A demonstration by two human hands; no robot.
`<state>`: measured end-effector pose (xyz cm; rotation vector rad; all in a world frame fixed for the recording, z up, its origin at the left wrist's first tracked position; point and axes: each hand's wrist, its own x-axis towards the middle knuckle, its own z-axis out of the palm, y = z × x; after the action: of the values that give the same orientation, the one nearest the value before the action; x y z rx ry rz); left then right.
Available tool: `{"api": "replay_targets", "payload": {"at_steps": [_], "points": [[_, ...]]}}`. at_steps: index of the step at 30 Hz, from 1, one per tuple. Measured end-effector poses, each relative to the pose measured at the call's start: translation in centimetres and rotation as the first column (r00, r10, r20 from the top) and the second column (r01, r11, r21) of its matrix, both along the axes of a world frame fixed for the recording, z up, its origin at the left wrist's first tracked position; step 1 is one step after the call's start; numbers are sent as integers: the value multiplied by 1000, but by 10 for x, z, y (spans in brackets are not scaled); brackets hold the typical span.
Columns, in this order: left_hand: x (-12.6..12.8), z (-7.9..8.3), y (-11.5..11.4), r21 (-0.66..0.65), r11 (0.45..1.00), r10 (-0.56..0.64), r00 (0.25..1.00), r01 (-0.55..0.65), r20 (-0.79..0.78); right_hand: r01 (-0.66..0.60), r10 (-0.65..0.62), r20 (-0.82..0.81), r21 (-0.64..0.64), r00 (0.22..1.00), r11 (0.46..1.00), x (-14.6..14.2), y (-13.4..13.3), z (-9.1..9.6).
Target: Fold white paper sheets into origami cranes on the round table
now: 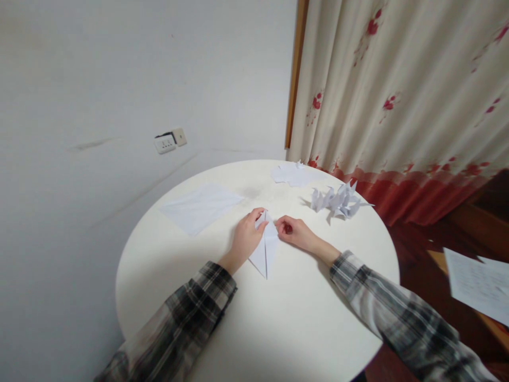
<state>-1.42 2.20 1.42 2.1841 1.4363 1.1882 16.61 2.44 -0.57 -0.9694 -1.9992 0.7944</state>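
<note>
Apparently mid-fold: left hand (247, 233) grips the kite-shaped paper (271, 245) on the round table (278, 329), right hand (293, 232) curls at the paper's edge, can't tell if pinching; next crease likely calls for aligned edges.

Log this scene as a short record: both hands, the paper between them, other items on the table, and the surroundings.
Left hand: thumb and fingers on the upper part of the folded white paper
Right hand: fingers curled at the paper's right edge
Folded paper: kite-like, long central line, lower point toward the person
Surface: round white table
Table, left: flat white sheet
Table, right: clustered origami cranes, exact count unclear
Background: floral curtain, wall socket
</note>
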Motion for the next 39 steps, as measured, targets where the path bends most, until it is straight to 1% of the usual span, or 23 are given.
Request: {"api": "replay_targets", "payload": {"at_steps": [8,13,16,19,23,25,28,32,34,39], "points": [[-1,1,-1,0,1000,6,1000,-6,-15,1,0,35,-27,999,1000,0,-3,3],[-1,0,0,0,1000,7,1000,-7,-7,38,-38,-16,-21,999,999,-2,-4,4],[0,0,0,-4,1000,-6,1000,6,4,14,-15,-40,-39,999,999,-4,-4,3],[0,-1,0,-8,1000,-15,1000,15,9,-2,2,-18,-48,1000,999,-3,-3,2],[0,1,-1,-25,1000,-5,1000,5,24,42,-40,35,-36,999,998,-1,-2,4],[0,2,-1,-34,999,-18,999,19,34,66,-64,73,-29,995,997,0,-2,6],[0,3,-1,-36,998,-58,998,59,25,78,-78,126,7,989,997,-1,-4,8],[0,4,-1,-43,997,-69,998,69,3,57,-72,175,88,982,994,-2,-6,8],[0,5,-2,-54,995,-80,996,81,34,47,-69,200,117,977,992,-3,-6,7],[3,9,-4,-82,984,-140,974,156,177,16,-60,243,180,968,984,-4,-7,8]]}}
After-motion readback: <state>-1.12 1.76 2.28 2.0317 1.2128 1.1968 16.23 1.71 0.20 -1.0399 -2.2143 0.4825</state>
